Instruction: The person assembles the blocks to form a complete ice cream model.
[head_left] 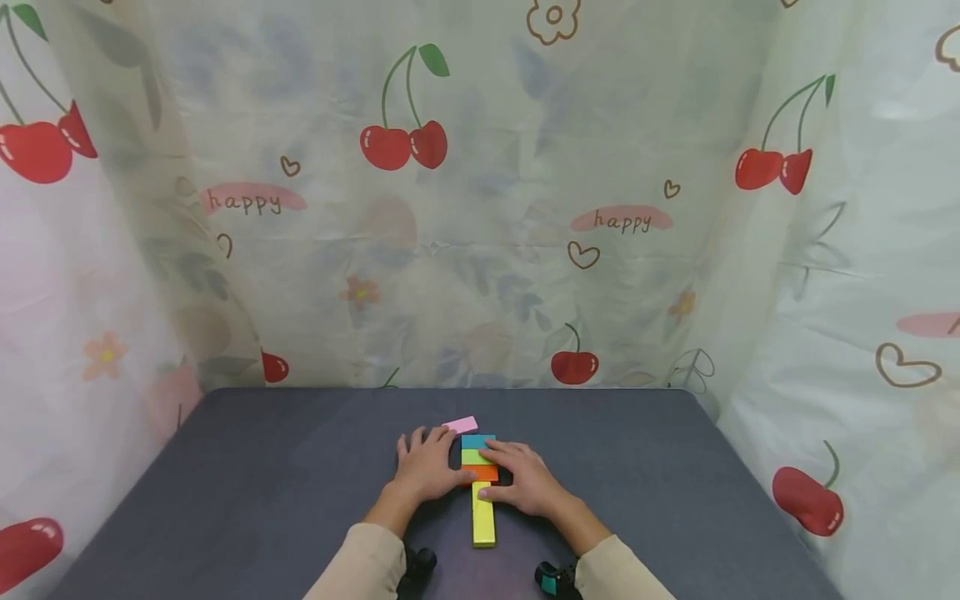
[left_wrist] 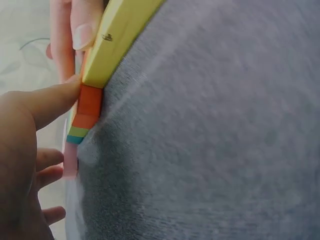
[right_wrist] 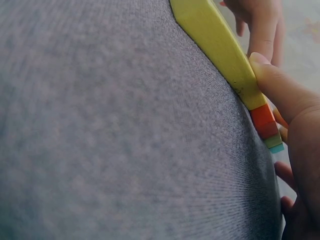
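Several coloured wooden blocks lie in a column on the table. A long yellow block [head_left: 483, 525] points toward me, its far end against an orange block [head_left: 487, 472]. Beyond that sit a lime green block [head_left: 470, 457] and a blue block [head_left: 477, 441], all flush crosswise. A pink block [head_left: 462, 425] lies slanted behind them. My left hand [head_left: 426, 469] has its thumb on the orange block's left end, its other fingers spread beside the pink block. With its thumb, my right hand [head_left: 531, 483] presses the yellow block's far end; its fingertips reach the green block's right end.
A dark grey cloth-covered table [head_left: 300, 483] surrounds the blocks. Behind and at both sides hangs a pale curtain [head_left: 480, 275] printed with cherries and hearts. Black wrist devices [head_left: 557, 579] sit below each hand, close over the table.
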